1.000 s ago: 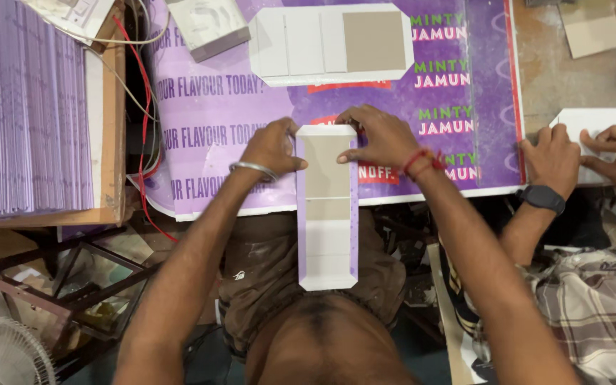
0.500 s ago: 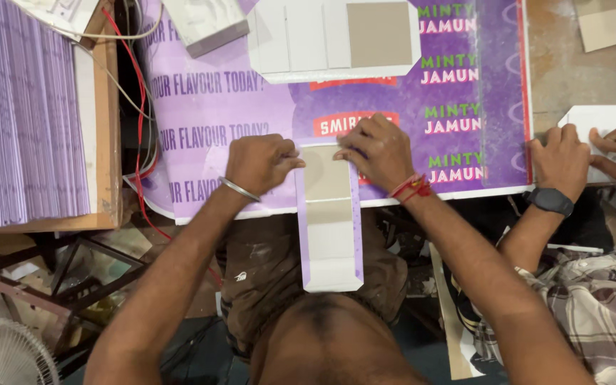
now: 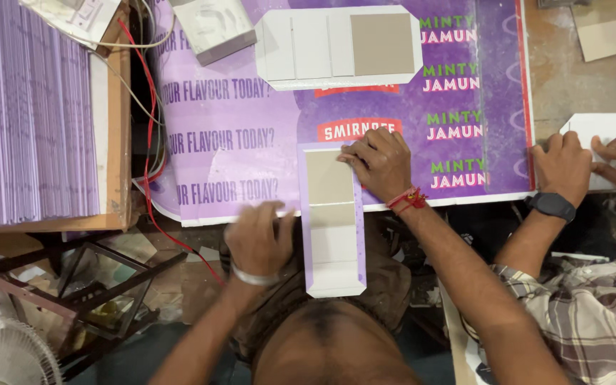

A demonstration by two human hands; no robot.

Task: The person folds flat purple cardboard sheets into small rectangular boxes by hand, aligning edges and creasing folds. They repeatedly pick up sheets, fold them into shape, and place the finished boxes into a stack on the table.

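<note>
Progress: purple-edged card blank (image 3: 333,224) lies flat, unfolded, panels showing; a finished-looking flat blank (image 3: 340,46) sits beyond it; folding seems hardly begun.
Card blank place: half on the purple poster (image 3: 251,142) covering the tabletop, half overhanging toward the person.
Right hand (image 3: 379,162): fingers spread flat, pressing the blank's far right corner.
Left hand (image 3: 257,239): blurred, fingers loosely curled beside the blank's left edge; contact unclear.
Neighbour: co-worker's hands (image 3: 586,164) right of the poster, on white card.

bare purple sheet (image 3: 251,135) lies open between flat carton (image 3: 340,46) and left hand (image 3: 258,239)
</note>
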